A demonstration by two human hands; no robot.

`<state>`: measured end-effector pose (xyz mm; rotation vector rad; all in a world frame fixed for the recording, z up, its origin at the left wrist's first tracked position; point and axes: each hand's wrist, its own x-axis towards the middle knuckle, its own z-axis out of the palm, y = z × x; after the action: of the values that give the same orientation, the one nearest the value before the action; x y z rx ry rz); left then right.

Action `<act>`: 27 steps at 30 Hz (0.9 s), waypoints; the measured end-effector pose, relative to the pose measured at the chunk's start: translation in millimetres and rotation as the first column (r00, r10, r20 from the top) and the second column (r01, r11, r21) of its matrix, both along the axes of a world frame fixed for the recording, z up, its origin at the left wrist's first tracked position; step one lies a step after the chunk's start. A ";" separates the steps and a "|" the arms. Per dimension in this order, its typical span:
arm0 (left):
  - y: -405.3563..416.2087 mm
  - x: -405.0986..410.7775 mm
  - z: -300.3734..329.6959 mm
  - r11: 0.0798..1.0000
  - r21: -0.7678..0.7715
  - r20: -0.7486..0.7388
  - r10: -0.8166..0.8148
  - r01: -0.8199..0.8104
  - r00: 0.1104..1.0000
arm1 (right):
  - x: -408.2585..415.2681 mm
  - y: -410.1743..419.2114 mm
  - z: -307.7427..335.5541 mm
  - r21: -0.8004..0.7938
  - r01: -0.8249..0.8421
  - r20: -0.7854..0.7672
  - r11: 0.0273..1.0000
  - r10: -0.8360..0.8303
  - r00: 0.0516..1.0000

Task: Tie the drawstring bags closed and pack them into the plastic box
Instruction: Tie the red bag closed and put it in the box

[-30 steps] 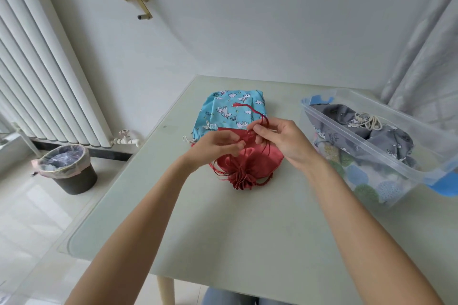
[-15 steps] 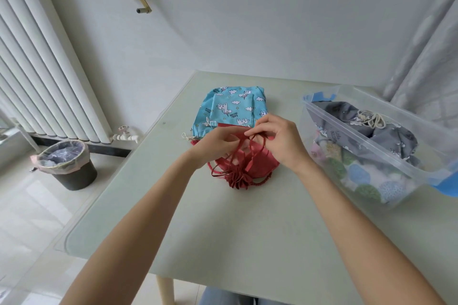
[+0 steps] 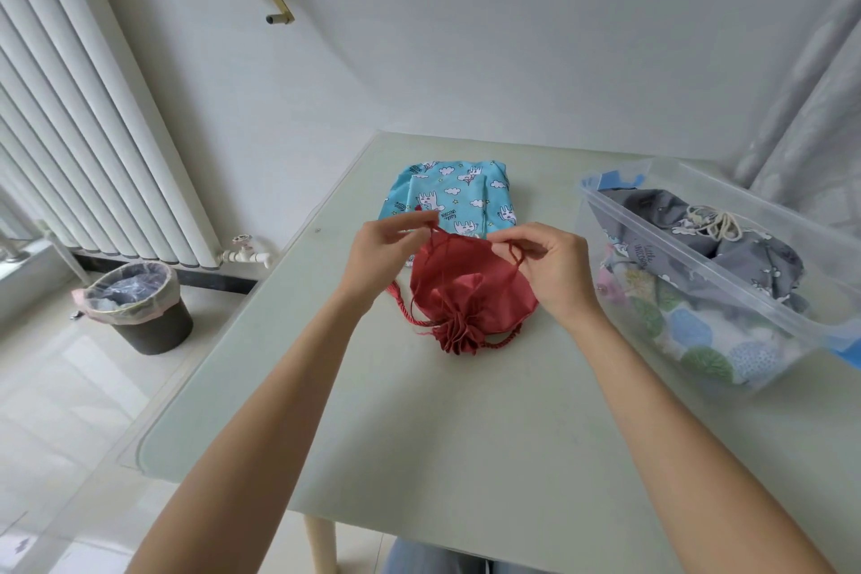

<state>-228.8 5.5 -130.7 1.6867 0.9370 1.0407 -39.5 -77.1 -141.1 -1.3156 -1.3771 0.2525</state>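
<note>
Head view, as I log it: red bag (image 3: pixel 470 289), satiny, mouth gathered into pleats, twisted cord looped beside it, lying mid-desk (image 3: pixel 419 433) against the blue cartoon-print bag (image 3: pixel 454 196). Left hand (image 3: pixel 382 254) and right hand (image 3: pixel 552 268) each pinch a thin red cord (image 3: pixel 515 252) end. Plastic box (image 3: pixel 727 275) at right holds packed bags.

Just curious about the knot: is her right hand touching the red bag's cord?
Touching. The head view shows the right hand pinching the red cord above the red bag.
</note>
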 end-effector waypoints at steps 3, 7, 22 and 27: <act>6.3 -10.6 -8.0 0.987 0.082 -0.037 0.143 -0.140 0.989 | 10.5 -7.7 -11.1 -0.106 0.124 0.068 0.987 -0.118 0.991; 12.9 -27.9 -26.4 0.938 0.295 -0.289 0.270 -0.183 0.919 | 30.3 -22.7 -23.1 -0.219 0.244 0.193 0.945 -0.203 0.960; -5.9 -14.4 -50.9 0.877 0.443 -0.568 0.113 0.187 0.815 | 6.2 -44.3 -23.8 -0.282 0.333 0.479 0.900 -0.168 0.861; -5.7 -12.8 -58.9 0.876 0.417 -0.568 0.044 0.241 0.822 | -11.6 -29.2 -37.6 -0.316 0.409 0.671 0.856 -0.103 0.735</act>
<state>-241.6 -0.2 -189.6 2.5250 0.9847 0.7311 -51.0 -106.3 -178.7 -2.1067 -1.7219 -0.1070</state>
